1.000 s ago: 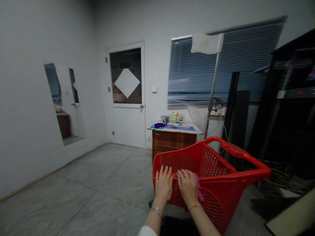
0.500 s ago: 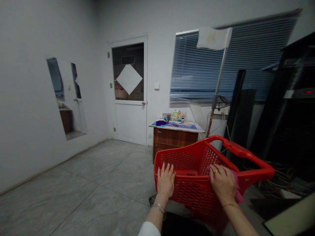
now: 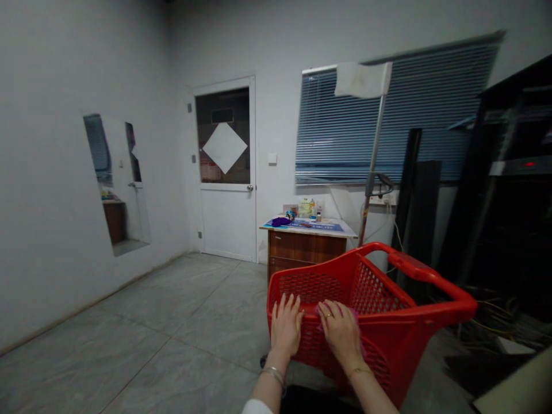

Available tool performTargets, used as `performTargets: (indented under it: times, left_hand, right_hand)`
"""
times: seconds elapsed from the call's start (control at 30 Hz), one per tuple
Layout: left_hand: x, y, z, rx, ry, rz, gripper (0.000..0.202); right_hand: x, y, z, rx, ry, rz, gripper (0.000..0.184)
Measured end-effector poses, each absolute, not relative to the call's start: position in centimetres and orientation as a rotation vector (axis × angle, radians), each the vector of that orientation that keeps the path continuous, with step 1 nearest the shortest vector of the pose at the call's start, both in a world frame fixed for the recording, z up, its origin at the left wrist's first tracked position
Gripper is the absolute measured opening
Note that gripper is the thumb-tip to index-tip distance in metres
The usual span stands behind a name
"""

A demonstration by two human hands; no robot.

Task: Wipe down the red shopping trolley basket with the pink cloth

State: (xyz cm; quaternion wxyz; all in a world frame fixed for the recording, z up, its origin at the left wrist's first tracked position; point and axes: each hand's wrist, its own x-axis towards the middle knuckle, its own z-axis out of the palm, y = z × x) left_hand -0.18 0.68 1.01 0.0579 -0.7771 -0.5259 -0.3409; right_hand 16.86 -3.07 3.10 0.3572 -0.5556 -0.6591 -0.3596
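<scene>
pink cloth (image 3: 356,314) gripped under right hand (image 3: 341,332), back nearer left hand (image 3: 286,326)

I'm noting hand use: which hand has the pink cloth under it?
The right hand, the one wearing a ring: the pink cloth shows beneath it, on the red shopping cart. No cloth shows under the left hand.

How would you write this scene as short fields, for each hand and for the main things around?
Left hand: on the near rim of the red cart
Right hand: holds a pink cloth over the same rim
Behind cart: wooden cabinet, purple item on top
Door: white, shut
Blinds: lowered, right of door
Mirror: left of door
</scene>
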Motion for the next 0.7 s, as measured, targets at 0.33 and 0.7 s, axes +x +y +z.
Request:
performTargets:
  times: [0.33, 0.7]
  left_hand:
    - [0.1, 0.8, 0.8, -2.350, -1.603, -1.075, 0.041]
    - [0.1, 0.7, 0.8, -2.344, -1.592, -1.065, 0.041]
  right_hand:
    - [32.5, -5.0, 7.5, -1.597, -1.459, -1.167, 0.028]
    - [14.9, -2.6, 2.6, -1.486, -1.582, -0.987, 0.022]
